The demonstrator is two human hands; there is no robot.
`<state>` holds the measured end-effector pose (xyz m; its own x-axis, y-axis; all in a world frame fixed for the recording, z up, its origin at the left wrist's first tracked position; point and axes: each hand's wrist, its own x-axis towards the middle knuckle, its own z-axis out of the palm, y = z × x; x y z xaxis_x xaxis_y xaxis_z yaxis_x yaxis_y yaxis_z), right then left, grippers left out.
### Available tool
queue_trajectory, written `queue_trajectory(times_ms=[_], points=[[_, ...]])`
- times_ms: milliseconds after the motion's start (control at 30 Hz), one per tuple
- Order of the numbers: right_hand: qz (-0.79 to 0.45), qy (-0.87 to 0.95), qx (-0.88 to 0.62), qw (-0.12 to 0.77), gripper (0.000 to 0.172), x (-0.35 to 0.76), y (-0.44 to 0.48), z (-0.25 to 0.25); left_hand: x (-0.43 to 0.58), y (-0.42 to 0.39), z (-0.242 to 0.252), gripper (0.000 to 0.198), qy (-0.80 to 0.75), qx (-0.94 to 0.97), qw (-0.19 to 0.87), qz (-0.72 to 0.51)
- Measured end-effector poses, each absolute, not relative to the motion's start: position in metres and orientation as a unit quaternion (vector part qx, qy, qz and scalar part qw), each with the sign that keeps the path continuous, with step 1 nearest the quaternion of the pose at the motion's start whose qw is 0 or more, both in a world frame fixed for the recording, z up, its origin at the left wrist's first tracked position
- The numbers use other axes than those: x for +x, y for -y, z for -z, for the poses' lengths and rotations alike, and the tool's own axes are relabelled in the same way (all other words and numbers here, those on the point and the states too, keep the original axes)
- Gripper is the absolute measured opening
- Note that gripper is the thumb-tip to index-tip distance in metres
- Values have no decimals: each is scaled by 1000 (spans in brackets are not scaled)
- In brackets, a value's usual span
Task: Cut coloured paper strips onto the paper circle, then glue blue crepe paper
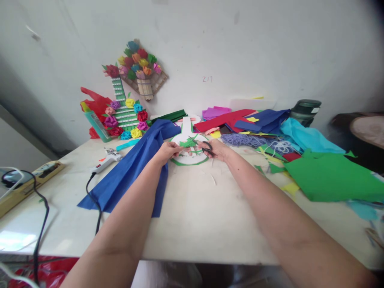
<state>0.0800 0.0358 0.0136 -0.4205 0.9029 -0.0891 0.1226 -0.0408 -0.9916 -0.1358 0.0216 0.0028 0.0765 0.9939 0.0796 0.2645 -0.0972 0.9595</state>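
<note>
My left hand [169,152] is closed, pinching a small piece of green paper [188,142] over the middle of the table. In my right hand [218,149] is a pair of black-handled scissors [207,149], its blades pointing left towards the green piece. I cannot tell whether the blades touch it. Beneath both hands lies a white, guitar-shaped cutout [192,161] with green edging, its neck pointing to the wall. Blue crepe paper [132,172] spreads beside my left forearm.
A white glue gun [108,159] and a power strip [36,180] with cords are at left. Behind them stand a flowered paper guitar [125,112] and a glue bottle [97,126]. Purple yarn [249,140], a green sheet [333,176] and a dark green container [305,113] are at right.
</note>
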Motion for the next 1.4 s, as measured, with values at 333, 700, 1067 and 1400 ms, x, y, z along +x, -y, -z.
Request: queue_trajectory(times_ms=[333, 700, 1067, 1400], points=[[-591, 627, -397, 316, 33, 83, -38, -11, -141, -26, 2, 28, -533, 568, 429, -457], [-561, 692, -375, 258, 36, 74, -29, -18, -130, -27, 2, 29, -498, 561, 462, -473], [-537, 659, -410, 331, 28, 62, -34, -6, -121, -29, 0, 28, -546, 538, 424, -482], [-571, 631, -384, 359, 31, 75, -32, -18, -131, -41, 3, 19, -627, 579, 186, -487]])
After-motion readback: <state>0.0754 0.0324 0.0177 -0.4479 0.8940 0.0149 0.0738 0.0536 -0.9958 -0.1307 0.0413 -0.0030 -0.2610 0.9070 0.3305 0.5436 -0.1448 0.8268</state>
